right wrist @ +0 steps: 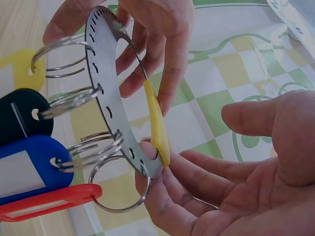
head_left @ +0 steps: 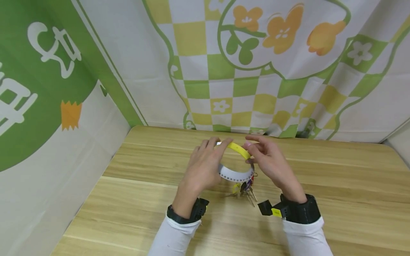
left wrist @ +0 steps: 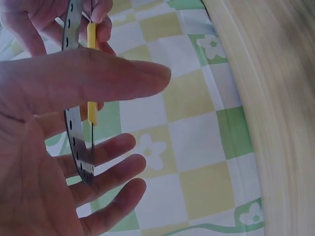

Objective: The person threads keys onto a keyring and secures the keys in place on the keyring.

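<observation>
A large metal key ring point(head_left: 236, 174) with a row of small holes along its flat band is held up over the table. A yellow grip point(head_left: 239, 150) covers part of its thin wire side. My left hand point(head_left: 203, 165) holds the ring's left side, the band passing between thumb and fingers. At the other end of the yellow grip, my right hand point(head_left: 273, 161) holds the band between its fingertips, its thumb point(right wrist: 251, 118) apart from it. Split rings carry yellow point(right wrist: 32, 69), black point(right wrist: 29, 115), blue point(right wrist: 29, 169) and red point(right wrist: 49, 202) tags. Several keys point(head_left: 250, 195) dangle below.
Underneath is a wood-grain table point(head_left: 134, 202). A green, yellow and white checked cloth point(head_left: 221, 78) with flowers hangs behind its far edge, and a green and white cloth point(head_left: 105, 142) hangs along the left. Black bands point(head_left: 302, 209) sit on both wrists.
</observation>
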